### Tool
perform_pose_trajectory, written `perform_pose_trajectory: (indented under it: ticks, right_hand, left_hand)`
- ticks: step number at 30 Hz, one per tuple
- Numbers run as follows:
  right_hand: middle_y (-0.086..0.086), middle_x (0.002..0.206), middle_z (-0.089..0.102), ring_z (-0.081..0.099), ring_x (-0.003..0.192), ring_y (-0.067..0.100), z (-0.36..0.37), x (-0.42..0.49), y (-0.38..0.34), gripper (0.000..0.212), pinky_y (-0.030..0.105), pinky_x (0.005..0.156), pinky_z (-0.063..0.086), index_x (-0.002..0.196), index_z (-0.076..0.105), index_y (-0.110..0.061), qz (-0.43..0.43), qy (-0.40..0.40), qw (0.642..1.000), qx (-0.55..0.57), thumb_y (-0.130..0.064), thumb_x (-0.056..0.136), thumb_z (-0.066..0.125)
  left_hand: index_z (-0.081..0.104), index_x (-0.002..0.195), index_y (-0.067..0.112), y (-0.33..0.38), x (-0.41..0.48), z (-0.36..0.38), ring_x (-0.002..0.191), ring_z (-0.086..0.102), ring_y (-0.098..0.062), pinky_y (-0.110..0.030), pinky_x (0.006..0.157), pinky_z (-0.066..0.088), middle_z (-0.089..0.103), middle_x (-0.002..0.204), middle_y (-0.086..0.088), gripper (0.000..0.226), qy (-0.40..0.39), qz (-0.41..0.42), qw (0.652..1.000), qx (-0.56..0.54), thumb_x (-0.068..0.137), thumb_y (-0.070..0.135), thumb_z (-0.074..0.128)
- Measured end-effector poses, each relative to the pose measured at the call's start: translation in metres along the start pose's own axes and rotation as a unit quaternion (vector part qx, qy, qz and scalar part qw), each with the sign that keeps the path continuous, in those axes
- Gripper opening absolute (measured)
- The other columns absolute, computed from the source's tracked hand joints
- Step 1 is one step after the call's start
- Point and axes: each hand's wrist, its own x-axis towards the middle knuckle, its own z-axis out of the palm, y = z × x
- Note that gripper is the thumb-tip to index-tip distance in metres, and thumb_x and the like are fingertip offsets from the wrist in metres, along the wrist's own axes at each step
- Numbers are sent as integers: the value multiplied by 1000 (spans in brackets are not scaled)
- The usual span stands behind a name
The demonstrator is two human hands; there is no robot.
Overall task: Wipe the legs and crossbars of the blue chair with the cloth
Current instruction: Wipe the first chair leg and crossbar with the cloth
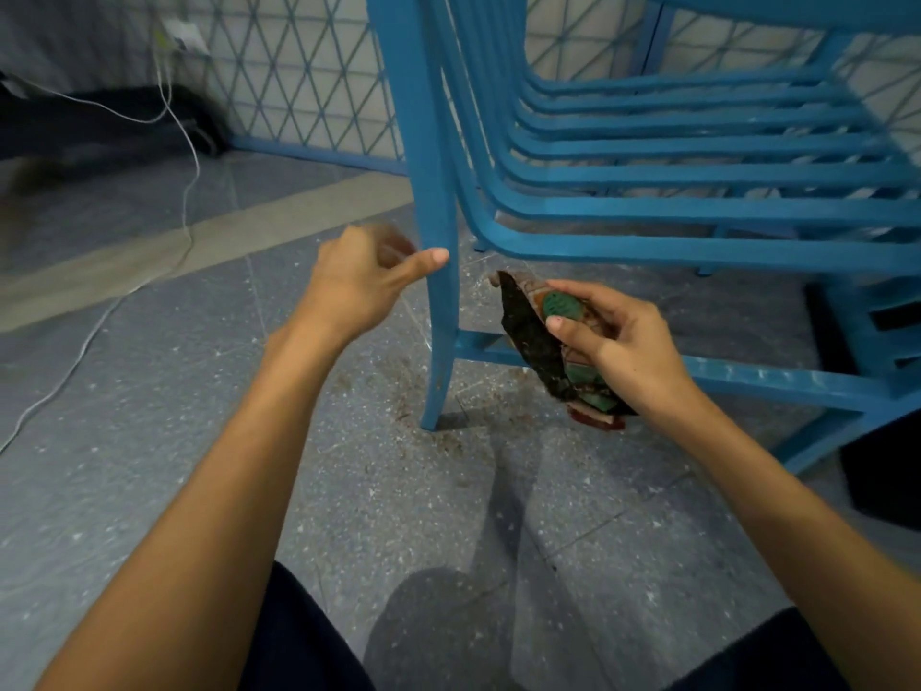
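Note:
The blue chair stands in front of me, its near leg [438, 291] running down to the floor. A low crossbar [747, 379] goes from that leg to the right. My left hand [359, 281] is just left of the leg at mid height, thumb tip touching the leg, fingers curled and blurred, holding nothing that I can see. My right hand [618, 341] grips a patterned cloth [538, 336], dark with green and red patches, in front of the crossbar just right of the leg. The cloth hangs down past the bar.
Brown dust and crumbs [398, 386] lie on the grey speckled floor around the leg's foot. A white cable [184, 157] trails over the floor at left. A blue lattice panel [299, 82] stands behind. A dark object [882, 471] sits at right.

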Motion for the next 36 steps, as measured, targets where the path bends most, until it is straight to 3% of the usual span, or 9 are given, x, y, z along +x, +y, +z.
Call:
perform_pose_trajectory:
  ticks: [2, 6, 8, 11, 15, 20, 27, 32, 36]
  right_hand:
    - [-9, 118, 67, 61, 110, 2, 7, -5, -4, 34, 29, 100, 49, 121, 64, -27, -16, 1, 1000, -2, -17, 88, 67]
    - [-19, 124, 57, 53, 112, -5, 24, -4, -12, 41, 11, 93, 44, 132, 55, -34, -42, 27, 994, -97, -20, 94, 59]
    - [-15, 124, 58, 55, 112, 6, 37, 10, -17, 44, 21, 89, 47, 137, 47, -37, -31, 25, 977, -208, -23, 96, 53]
    - [4, 132, 56, 54, 117, 32, 69, 26, -14, 44, 43, 85, 47, 140, 38, -36, -13, -47, 915, -401, -28, 97, 45]
    - [2, 140, 46, 41, 122, 33, 102, 20, 10, 58, 41, 72, 46, 146, 28, -32, -14, -78, 848, -525, -46, 95, 49]
    - [-4, 145, 46, 45, 119, 34, 83, 1, 30, 53, 39, 69, 49, 146, 32, -37, -48, -45, 838, -542, -34, 97, 50]
    - [6, 124, 61, 47, 118, 33, 74, 14, 8, 39, 41, 81, 48, 132, 49, -30, 52, -18, 856, -515, -31, 93, 54]
    - [9, 130, 53, 43, 119, 33, 121, 14, 18, 52, 42, 79, 48, 141, 37, -21, -19, -5, 869, -494, -22, 93, 57]
    - [5, 117, 64, 54, 99, 34, 85, 5, 36, 57, 43, 77, 49, 135, 52, -25, -100, 23, 846, -523, -21, 81, 71]
  left_hand:
    - [59, 116, 19, -3, -2, 8, 97, 62, -2, -27, 88, 50, 65, 107, 8, 33, -49, 63, 989, -121, 91, 40, 57]
    - [53, 120, 20, -12, -1, 27, 107, 60, -4, -28, 97, 48, 64, 111, 10, 24, -62, 107, 953, -276, 97, 24, 51]
    - [52, 122, 17, -14, 0, 30, 104, 60, -2, -26, 96, 48, 63, 108, 11, 26, -54, 112, 950, -287, 97, 23, 50]
    - [50, 123, 10, -14, 1, 31, 94, 59, 7, -21, 90, 49, 61, 102, 15, 27, -47, 115, 950, -288, 98, 19, 49]
    - [50, 123, 12, -17, 4, 31, 92, 58, 10, -15, 84, 47, 60, 101, 17, 27, -27, 128, 952, -276, 98, 21, 50]
    - [50, 126, 15, -22, 5, 34, 95, 58, 9, -15, 84, 47, 60, 105, 19, 30, -20, 129, 956, -263, 97, 26, 50]
    - [41, 137, 15, -22, -4, 45, 103, 53, 5, -11, 88, 44, 55, 116, 13, 44, 6, 130, 961, -244, 99, 36, 43]
    - [39, 137, 13, -22, -2, 49, 93, 51, 15, -5, 79, 41, 53, 107, 19, 44, 23, 136, 962, -237, 99, 35, 42]
    - [40, 134, 13, -22, 2, 47, 93, 50, 18, -5, 79, 41, 50, 104, 26, 40, 13, 146, 964, -221, 100, 34, 41]
